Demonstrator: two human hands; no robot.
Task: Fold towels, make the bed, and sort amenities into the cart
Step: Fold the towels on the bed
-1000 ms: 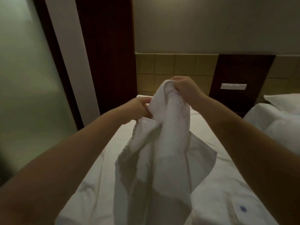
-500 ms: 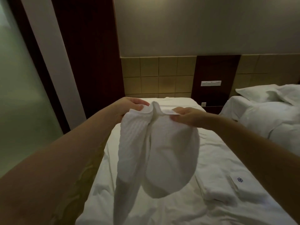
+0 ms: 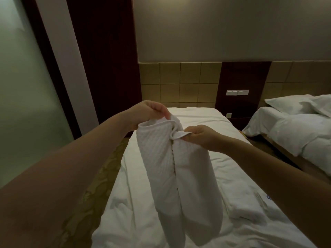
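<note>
As it hangs, white towel (image 3: 157, 158), perhaps waffled

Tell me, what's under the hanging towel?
The rumpled white bed lies below the towel, a folded towel off to its right. The patch of sheet straight behind it is covered.

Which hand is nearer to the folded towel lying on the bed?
Right. The right hand pinches the held towel above and to the left of the folded towel in this view. The left hand grips the held towel's other top corner, farther away.
</note>
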